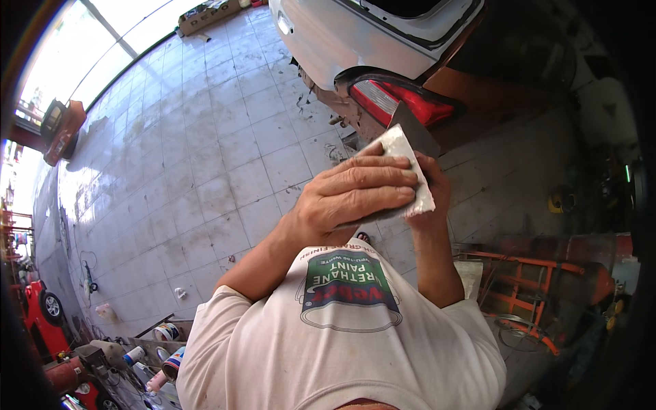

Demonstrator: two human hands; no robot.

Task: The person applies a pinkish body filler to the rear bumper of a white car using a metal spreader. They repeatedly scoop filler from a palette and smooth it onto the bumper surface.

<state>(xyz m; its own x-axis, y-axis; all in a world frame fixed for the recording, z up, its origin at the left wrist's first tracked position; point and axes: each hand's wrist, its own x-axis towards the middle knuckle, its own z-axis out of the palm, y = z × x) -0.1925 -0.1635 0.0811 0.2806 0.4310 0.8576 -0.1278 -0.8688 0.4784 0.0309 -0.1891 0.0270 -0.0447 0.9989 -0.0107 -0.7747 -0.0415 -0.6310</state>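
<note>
The flat plate with a whitish, chalky-looking face is between the two bare hands, in the air before the chest, and I watch it from my distant place through the head camera. The left hand lies over this face with its fingers almost straight and close together; where its thumb presses, I cannot tell. The right hand is on the far side, behind the plate's right edge, with fingers bent; most of it is hidden, so I cannot tell how it holds.

For me the important relation is this one: the uncovered strip of the plate comes out to the right of the left fingertips, and its long axis goes from the upper end down toward the lower right, across the direction of these fingers. The left hand is nearer to the camera and covers the most. Behind the upper end rises a thin, dark grey sheet; whether it is joined to the plate, I cannot tell.

Further outward, I see a pale T-shirt with a printed paint can below the hands, and above them the rear corner of a whitish car with a red and clear tail lamp. The floor of pale grey square tiles spreads around, and at right is an orange metal frame
</note>
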